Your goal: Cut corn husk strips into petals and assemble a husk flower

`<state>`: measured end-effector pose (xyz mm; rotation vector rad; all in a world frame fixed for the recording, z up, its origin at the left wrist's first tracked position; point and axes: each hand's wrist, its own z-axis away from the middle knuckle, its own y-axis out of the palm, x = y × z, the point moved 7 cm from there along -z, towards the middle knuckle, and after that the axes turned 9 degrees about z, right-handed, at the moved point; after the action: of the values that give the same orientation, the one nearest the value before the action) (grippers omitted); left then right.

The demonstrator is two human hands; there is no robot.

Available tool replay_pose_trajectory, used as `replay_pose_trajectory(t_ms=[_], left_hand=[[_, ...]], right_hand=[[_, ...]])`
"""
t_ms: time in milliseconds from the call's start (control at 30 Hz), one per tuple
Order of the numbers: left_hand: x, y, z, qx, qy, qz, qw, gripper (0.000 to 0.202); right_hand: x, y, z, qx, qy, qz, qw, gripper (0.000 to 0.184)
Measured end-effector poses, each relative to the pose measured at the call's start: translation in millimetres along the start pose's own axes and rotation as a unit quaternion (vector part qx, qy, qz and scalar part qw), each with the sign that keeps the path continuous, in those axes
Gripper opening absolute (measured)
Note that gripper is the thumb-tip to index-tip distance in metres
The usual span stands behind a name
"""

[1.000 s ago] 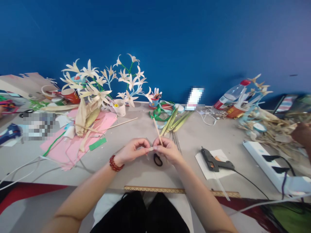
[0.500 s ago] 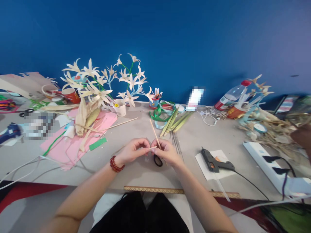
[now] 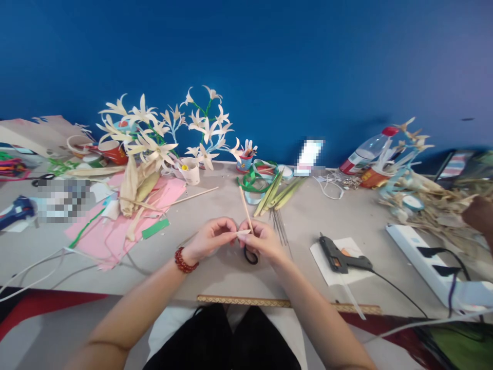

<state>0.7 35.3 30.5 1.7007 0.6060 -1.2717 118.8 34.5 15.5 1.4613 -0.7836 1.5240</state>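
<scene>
My left hand (image 3: pixel 216 237), with a red bead bracelet (image 3: pixel 185 260) at its wrist, pinches one end of a small pale petal-like strip (image 3: pixel 243 233). My right hand (image 3: pixel 263 239) meets it fingertip to fingertip. Held in my right hand is a thin wooden stick (image 3: pixel 245 205), pointing up and slightly left, with the strip against its lower part. Below the fingers shows a black scissor handle (image 3: pixel 251 256); the rest of the scissors is hidden. Just beyond my right hand lie several dark thin wires (image 3: pixel 279 226) and green husk strips (image 3: pixel 269 198).
A black glue gun (image 3: pixel 338 257) rests on white paper at right, near a power strip (image 3: pixel 418 264). Pale handmade flowers (image 3: pixel 156 146), corn husks (image 3: pixel 133 190) and pink paper (image 3: pixel 87 234) fill the left. A bottle (image 3: pixel 365 151) stands behind. Another person's hand (image 3: pixel 479 218) shows at the right edge.
The wooden stick has become slightly more upright. The pale strip has turned a little, showing more of its broad side. Both hands remain almost in the same place.
</scene>
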Motion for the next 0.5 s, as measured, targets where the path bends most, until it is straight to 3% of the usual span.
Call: replay_pose_trajectory(t_ms=[100, 267, 400, 500], left_hand=[[1, 1.5, 0, 0.004, -0.004, 0.009, 1.000, 0.024], [5, -9.8, 1, -0.021, 0.001, 0.026, 0.999, 0.023], [8, -9.1, 0, -0.017, -0.006, 0.025, 1.000, 0.023], [5, -4.3, -1, -0.010, -0.004, 0.020, 1.000, 0.023]], right_hand=[[-1, -6, -1, -0.026, -0.008, 0.011, 1.000, 0.022], [7, -37, 0, -0.088, -0.027, -0.048, 0.995, 0.018], [6, -20, 0, -0.033, -0.003, -0.033, 0.999, 0.021], [3, -7, 0, -0.027, -0.011, 0.015, 0.999, 0.021]])
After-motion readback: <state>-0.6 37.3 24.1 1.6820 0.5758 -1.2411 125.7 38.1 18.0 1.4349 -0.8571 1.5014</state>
